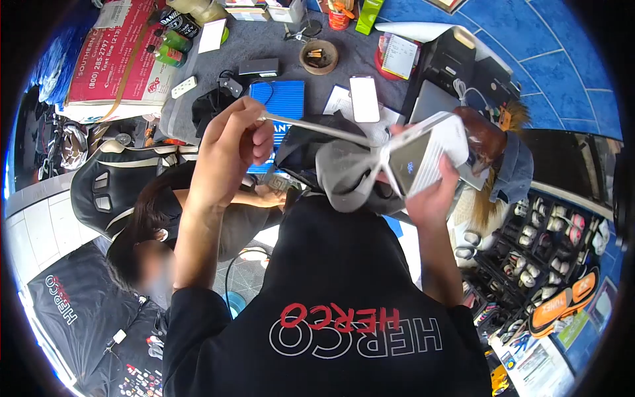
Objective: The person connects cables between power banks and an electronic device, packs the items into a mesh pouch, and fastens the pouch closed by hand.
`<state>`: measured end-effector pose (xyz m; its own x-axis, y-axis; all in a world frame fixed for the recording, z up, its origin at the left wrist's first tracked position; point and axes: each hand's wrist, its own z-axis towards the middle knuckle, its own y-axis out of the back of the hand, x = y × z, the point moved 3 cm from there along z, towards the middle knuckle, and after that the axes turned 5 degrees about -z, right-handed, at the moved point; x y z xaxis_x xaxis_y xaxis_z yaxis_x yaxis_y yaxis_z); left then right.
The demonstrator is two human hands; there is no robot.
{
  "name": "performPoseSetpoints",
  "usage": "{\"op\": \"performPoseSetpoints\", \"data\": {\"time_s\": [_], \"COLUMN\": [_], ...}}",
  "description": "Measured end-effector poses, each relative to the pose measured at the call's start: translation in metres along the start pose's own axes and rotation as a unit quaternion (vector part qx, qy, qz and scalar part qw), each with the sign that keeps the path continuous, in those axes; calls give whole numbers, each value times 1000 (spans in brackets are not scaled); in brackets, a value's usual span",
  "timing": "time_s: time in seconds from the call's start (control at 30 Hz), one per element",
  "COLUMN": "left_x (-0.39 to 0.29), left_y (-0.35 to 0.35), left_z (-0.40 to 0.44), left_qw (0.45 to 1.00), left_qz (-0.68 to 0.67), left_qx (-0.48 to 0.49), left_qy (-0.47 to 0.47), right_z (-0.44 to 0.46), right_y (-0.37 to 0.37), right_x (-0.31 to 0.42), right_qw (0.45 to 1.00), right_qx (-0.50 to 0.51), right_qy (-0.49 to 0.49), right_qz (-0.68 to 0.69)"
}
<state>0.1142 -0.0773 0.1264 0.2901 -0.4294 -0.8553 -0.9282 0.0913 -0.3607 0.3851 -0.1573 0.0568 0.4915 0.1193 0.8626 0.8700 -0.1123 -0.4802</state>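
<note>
My right hand (pixel 433 192) is closed around a white ribbed device (pixel 440 149) with a dark panel. Translucent grey, blade-like shapes (pixel 340 175) extend from its left side, blurred, so their exact form is unclear. My left hand (pixel 231 135) is raised, with thumb and fingers pinched on the far end of a thin grey strip (pixel 317 128). That strip stretches across to the device. Below it, a black bag-like item (pixel 294 155) lies partly hidden. A blue printed box (pixel 288 96) is close to my left fingers.
On the grey table (pixel 254 40) are a phone (pixel 364 99), an ashtray (pixel 319 57), a notebook (pixel 399 55) and bottles (pixel 173 47). Someone in a black cap (pixel 126 264) sits at left, with an arm (pixel 245 197) reaching forward. Shelves of shoes (pixel 542 245) stand at right.
</note>
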Motion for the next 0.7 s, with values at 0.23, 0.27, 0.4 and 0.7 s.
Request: {"op": "performPoseSetpoints", "data": {"time_s": [0.23,0.27,0.4,0.7], "left_x": [4,3,-12,-28], "left_y": [7,8,8,-19], "left_z": [-6,-8,-14,-29], "left_qw": [991,987,978,961], "left_qz": [-120,-152,-200,97], "left_qx": [-44,-36,-29,15], "left_qy": [-31,-34,-60,-258], "right_z": [-8,-10,-16,-23], "right_y": [-12,-13,-4,21], "right_x": [-13,-15,-28,-26], "right_qw": [989,987,981,956], "right_qx": [45,64,156,199], "right_qy": [-3,-19,31,16], "right_qz": [143,147,109,215]}}
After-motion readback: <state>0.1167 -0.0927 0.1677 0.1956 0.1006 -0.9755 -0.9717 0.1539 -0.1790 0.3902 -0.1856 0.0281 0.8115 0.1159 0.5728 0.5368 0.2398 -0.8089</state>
